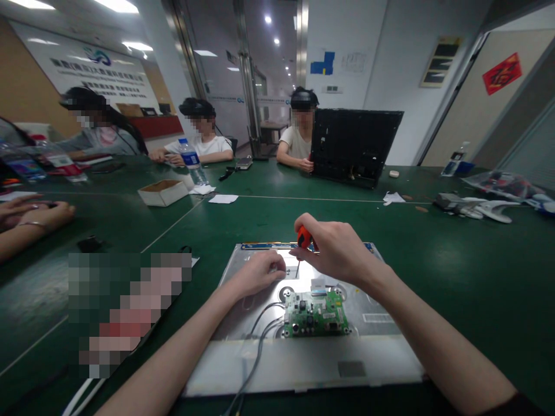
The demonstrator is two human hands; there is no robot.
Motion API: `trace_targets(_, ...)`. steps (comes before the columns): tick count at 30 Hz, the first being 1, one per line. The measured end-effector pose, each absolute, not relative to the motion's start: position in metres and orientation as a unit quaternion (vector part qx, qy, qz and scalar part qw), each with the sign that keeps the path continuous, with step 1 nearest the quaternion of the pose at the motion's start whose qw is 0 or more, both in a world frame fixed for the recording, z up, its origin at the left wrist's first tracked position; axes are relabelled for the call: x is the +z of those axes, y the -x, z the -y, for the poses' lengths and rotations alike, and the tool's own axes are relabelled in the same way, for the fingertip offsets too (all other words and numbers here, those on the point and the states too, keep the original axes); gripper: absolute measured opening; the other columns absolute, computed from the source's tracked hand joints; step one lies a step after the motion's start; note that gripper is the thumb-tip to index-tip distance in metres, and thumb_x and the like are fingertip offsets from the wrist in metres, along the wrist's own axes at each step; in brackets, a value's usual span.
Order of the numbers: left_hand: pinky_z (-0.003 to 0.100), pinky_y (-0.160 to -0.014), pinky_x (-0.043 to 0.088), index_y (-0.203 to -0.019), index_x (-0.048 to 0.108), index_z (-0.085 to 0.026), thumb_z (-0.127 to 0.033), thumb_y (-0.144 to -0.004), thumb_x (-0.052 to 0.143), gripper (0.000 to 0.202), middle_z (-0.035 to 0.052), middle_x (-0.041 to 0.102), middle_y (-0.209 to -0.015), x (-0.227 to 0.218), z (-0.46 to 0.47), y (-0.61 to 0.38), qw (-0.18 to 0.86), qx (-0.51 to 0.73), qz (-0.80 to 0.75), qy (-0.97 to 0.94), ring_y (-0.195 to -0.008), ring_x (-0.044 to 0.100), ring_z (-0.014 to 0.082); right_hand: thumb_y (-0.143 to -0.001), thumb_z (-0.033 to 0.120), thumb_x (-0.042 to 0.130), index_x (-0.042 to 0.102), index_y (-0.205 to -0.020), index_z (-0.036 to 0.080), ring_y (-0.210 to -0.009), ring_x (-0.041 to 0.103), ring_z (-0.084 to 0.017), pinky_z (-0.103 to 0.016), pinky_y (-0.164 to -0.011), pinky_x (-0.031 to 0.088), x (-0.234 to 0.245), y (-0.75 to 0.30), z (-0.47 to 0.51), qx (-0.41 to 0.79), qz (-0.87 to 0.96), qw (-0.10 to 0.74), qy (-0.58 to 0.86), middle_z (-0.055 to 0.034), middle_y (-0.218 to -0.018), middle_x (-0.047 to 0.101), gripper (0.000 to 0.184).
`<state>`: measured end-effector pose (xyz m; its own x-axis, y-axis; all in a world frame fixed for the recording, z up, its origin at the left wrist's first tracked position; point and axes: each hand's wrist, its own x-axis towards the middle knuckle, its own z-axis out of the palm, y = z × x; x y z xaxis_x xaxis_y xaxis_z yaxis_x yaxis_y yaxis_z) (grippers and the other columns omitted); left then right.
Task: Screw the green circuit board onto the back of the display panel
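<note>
A flat metal display panel [243, 358] lies on the green table in front of me. Mounted on its middle is a green circuit board [318, 312], with grey cables [261, 342] running off its left side. My right hand [336, 245] is closed around the orange and black handle of a screwdriver [304, 237]. Its thin shaft points down at the panel's metal back, above the board. Resting on the panel just left of the shaft is my left hand [264, 270], its fingers curled together; whether anything is between them is hidden.
A blurred-out strip-shaped item [134, 312] with white cords lies to the left. Across the table [477, 277] are a white box [162, 192], a water bottle [191, 159] and a large black screen [355, 147] with a co-worker behind it. Another person's hands [39, 216] are at far left.
</note>
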<state>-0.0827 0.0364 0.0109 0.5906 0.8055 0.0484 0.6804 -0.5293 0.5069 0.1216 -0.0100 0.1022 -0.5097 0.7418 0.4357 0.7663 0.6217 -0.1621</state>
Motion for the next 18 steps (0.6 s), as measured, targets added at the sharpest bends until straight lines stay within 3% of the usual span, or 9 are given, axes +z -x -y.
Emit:
trace_targets(7, 0.025, -0.061, 0.037, -0.075, 0.061, -0.016, -0.021, -0.079, 0.054, 0.010, 0.0011, 0.060, -0.072, 0.019, -0.036, 0.084, 0.205, 0.133, -0.431, -0.868, -0.067, 0.054, 0.0158, -0.084, 0.034, 0.060, 0.045, -0.099, 0.020, -0.061, 0.054, -0.014, -0.024, -0.053, 0.028, 0.107, -0.123, 0.013, -0.032, 0.870, 0.238, 0.432, -0.0003, -0.077, 0.065, 0.025)
trace_targets(18, 0.027, -0.070, 0.044, -0.082, 0.060, -0.018, -0.016, -0.084, 0.046, 0.014, 0.0013, 0.064, -0.081, 0.053, 0.035, 0.087, 0.206, 0.172, -0.407, -0.873, -0.075, 0.058, 0.0155, -0.084, 0.033, 0.061, 0.046, -0.103, 0.020, -0.060, 0.050, -0.010, -0.023, -0.054, 0.032, 0.121, -0.129, 0.033, 0.009, 0.885, 0.252, 0.391, 0.0018, -0.077, 0.061, 0.028)
